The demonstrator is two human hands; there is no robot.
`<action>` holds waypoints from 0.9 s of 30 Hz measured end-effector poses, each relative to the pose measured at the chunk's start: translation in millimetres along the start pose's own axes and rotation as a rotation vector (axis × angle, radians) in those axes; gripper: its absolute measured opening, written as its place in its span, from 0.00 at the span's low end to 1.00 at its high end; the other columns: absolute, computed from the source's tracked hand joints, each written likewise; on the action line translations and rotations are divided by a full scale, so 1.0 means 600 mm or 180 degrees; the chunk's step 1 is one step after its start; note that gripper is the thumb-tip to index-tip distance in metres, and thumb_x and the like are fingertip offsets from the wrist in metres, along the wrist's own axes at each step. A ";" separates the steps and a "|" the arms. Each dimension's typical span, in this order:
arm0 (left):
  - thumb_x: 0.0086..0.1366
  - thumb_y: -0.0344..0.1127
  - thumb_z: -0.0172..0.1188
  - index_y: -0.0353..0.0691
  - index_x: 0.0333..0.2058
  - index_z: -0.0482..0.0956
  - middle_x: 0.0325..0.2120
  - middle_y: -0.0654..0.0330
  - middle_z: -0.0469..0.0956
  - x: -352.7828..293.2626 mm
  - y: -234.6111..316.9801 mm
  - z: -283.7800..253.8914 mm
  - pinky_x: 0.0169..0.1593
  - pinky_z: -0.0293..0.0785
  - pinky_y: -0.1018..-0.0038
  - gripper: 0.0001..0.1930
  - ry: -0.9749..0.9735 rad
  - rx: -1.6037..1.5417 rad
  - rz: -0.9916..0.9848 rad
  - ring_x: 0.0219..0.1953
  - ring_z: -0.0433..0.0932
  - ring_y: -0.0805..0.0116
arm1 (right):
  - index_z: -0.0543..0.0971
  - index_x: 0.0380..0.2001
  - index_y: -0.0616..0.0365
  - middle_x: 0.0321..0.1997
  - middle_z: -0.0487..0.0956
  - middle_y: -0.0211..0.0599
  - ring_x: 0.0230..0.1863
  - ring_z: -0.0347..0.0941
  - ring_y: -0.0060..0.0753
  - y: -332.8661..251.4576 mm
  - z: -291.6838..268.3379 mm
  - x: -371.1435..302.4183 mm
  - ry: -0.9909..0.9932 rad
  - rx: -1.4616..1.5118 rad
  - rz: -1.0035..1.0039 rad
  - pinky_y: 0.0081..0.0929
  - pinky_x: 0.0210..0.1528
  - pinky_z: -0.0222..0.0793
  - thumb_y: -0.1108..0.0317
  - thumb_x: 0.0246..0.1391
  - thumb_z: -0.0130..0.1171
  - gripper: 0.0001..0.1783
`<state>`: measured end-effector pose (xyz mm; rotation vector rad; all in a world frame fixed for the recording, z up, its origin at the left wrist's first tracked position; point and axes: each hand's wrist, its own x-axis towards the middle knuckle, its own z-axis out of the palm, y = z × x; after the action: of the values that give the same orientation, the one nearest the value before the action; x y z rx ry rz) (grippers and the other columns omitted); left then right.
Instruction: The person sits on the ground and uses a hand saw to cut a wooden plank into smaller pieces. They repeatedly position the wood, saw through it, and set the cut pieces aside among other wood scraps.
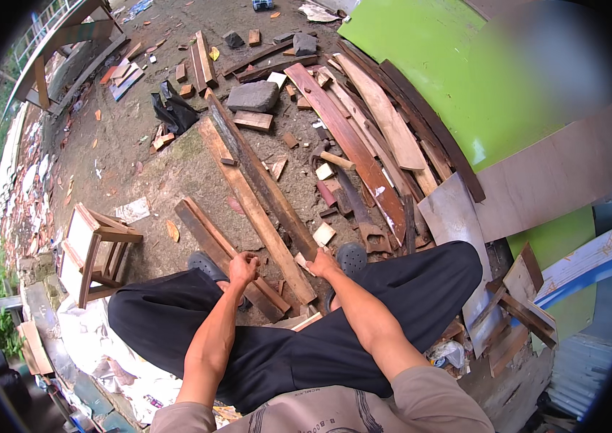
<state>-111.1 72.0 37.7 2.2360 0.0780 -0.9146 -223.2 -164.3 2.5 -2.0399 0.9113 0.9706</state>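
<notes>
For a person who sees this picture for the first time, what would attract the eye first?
The large bright green panel at the upper right would probably stand out first. Next might come the reddish-brown plank just right of centre, then the right hand at the near end of a dark beam, below centre.

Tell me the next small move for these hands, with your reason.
I'd probably bring the left hand across to steady the long, dark, straight wooden plank. The right hand is at its near end, most of its length stretches away beyond both hands, and the left is by the paired brown wooden boards.
</notes>
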 end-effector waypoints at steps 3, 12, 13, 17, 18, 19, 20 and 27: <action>0.68 0.38 0.55 0.30 0.44 0.80 0.25 0.56 0.84 0.002 0.003 0.012 0.24 0.77 0.70 0.15 0.0199 -0.0323 -0.0271 0.18 0.80 0.67 | 0.50 0.69 0.54 0.71 0.56 0.52 0.71 0.57 0.51 -0.021 0.012 0.002 0.0221 0.0092 0.0372 0.47 0.65 0.63 0.48 0.53 0.63 0.49; 0.66 0.43 0.57 0.35 0.44 0.82 0.21 0.59 0.83 -0.047 0.000 0.052 0.24 0.75 0.70 0.17 0.0312 -0.0533 -0.0692 0.17 0.79 0.69 | 0.57 0.66 0.54 0.67 0.65 0.50 0.69 0.60 0.50 -0.001 0.024 0.055 0.0205 0.0007 0.0308 0.48 0.67 0.61 0.52 0.52 0.66 0.44; 0.66 0.43 0.58 0.35 0.44 0.82 0.23 0.58 0.84 -0.050 0.002 0.057 0.25 0.76 0.70 0.17 0.0276 -0.0608 -0.0746 0.18 0.79 0.69 | 0.58 0.66 0.54 0.67 0.66 0.50 0.69 0.61 0.50 0.007 0.025 0.067 0.0173 -0.0009 0.0348 0.48 0.67 0.61 0.52 0.52 0.66 0.43; 0.65 0.44 0.59 0.35 0.45 0.82 0.27 0.56 0.85 -0.062 -0.005 0.065 0.27 0.77 0.69 0.18 0.0232 -0.0388 -0.0667 0.20 0.81 0.69 | 0.61 0.64 0.61 0.65 0.69 0.54 0.67 0.65 0.52 0.025 0.031 0.093 0.0122 0.0146 0.0372 0.43 0.66 0.62 0.50 0.52 0.67 0.44; 0.65 0.44 0.59 0.35 0.45 0.82 0.26 0.56 0.85 -0.053 -0.021 0.066 0.28 0.77 0.69 0.18 0.0298 -0.0396 -0.0562 0.20 0.81 0.69 | 0.61 0.64 0.62 0.65 0.69 0.54 0.66 0.65 0.53 0.029 0.032 0.100 0.0132 0.0233 0.0322 0.42 0.66 0.63 0.50 0.52 0.67 0.44; 0.65 0.44 0.59 0.35 0.44 0.82 0.26 0.56 0.85 -0.040 -0.037 0.066 0.28 0.77 0.69 0.18 0.0358 -0.0398 -0.0452 0.21 0.81 0.69 | 0.62 0.63 0.66 0.65 0.69 0.57 0.65 0.66 0.54 0.039 0.033 0.102 0.0143 0.0237 0.0067 0.40 0.64 0.64 0.50 0.52 0.67 0.44; 0.65 0.44 0.59 0.35 0.44 0.82 0.26 0.56 0.85 -0.031 -0.056 0.069 0.29 0.77 0.69 0.18 0.0424 -0.0406 -0.0364 0.21 0.81 0.69 | 0.62 0.63 0.66 0.65 0.69 0.57 0.65 0.66 0.53 0.039 0.033 0.099 0.0056 0.0350 -0.0052 0.40 0.64 0.63 0.49 0.53 0.67 0.44; 0.67 0.44 0.59 0.31 0.50 0.76 0.31 0.56 0.82 -0.017 -0.009 0.056 0.26 0.74 0.73 0.22 0.0096 -0.1108 -0.0549 0.22 0.77 0.70 | 0.63 0.63 0.66 0.64 0.70 0.56 0.65 0.67 0.50 0.042 0.019 0.052 0.0104 0.1094 -0.0484 0.40 0.66 0.60 0.44 0.57 0.59 0.42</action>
<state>-140.3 56.8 24.4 1.9391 0.4180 -0.8818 -232.8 -176.9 -35.8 -1.8059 0.8600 0.6501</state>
